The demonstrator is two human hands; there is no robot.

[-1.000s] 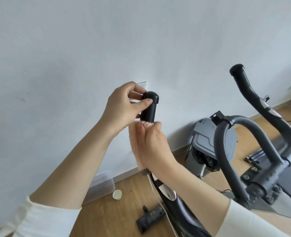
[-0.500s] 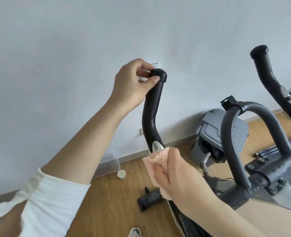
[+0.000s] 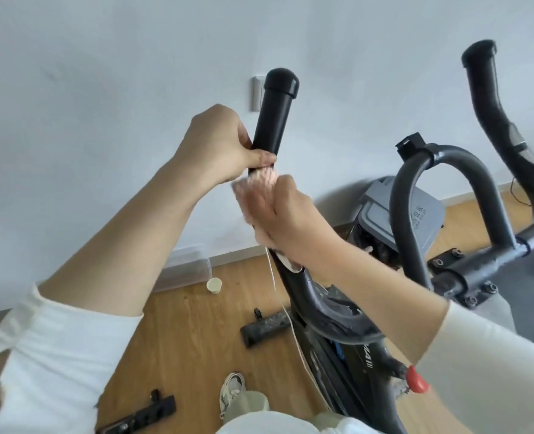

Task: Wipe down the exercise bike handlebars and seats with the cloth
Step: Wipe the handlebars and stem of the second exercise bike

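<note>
The exercise bike's left handlebar (image 3: 275, 117) is a black padded bar rising toward the wall, capped at the top. My left hand (image 3: 218, 145) grips this bar partway down, thumb across its front. Just below it my right hand (image 3: 278, 214) holds a pale pink cloth (image 3: 261, 180) wrapped around the same bar, touching my left thumb. The right handlebar (image 3: 491, 111) stands free at the upper right. A curved middle loop bar (image 3: 403, 189) joins the stem. No seat is in view.
A grey lidded bin (image 3: 416, 220) stands by the wall behind the bars. On the wooden floor lie a clear plastic box (image 3: 187, 267), a small cup (image 3: 214, 285) and two black pedals (image 3: 264, 328). My shoe (image 3: 231, 386) is below. A red knob (image 3: 416, 379) sticks from the frame.
My left hand slid from the handlebar's cap down to mid-bar. My right hand with the cloth moved up the bar from the lower bend to just under my left hand.
</note>
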